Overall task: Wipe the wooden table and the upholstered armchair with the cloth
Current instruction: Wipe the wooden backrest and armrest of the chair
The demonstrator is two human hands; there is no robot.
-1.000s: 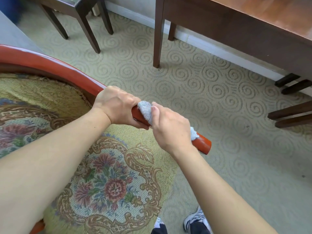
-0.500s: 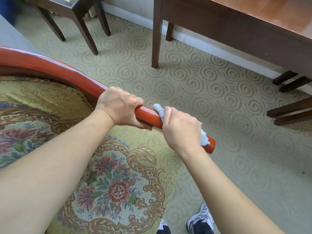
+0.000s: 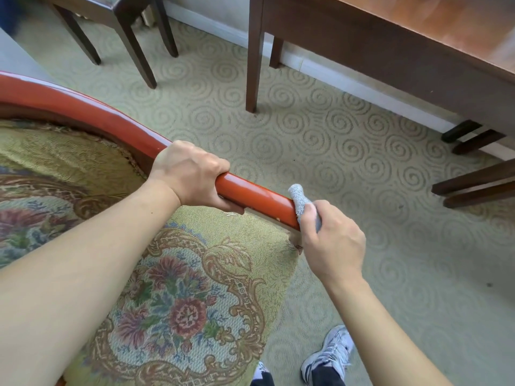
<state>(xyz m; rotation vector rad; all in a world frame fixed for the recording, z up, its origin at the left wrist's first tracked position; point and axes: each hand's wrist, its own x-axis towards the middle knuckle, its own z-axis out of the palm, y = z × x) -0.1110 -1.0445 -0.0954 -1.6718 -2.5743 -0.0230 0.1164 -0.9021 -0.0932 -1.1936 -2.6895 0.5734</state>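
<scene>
The armchair has a glossy red-brown wooden arm rail [image 3: 259, 195] curving from the left edge to the centre, and a floral yellow-green upholstered seat [image 3: 178, 302] below it. My left hand [image 3: 192, 171] grips the rail from above. My right hand [image 3: 331, 240] holds a small grey cloth [image 3: 299, 197] pressed against the rail's front end, which the hand and cloth cover. The wooden table [image 3: 434, 26] stands at the upper right, apart from both hands.
A dark side table's legs [image 3: 136, 51] stand at the upper left. More dark wooden legs [image 3: 473, 182] jut in at the right edge. Pale green swirl-patterned carpet [image 3: 320, 140] lies between them. My sneaker [image 3: 328, 355] shows at the bottom.
My right hand slid the cloth down the rail from beside my left hand to the rail's front end. My left hand kept its grip.
</scene>
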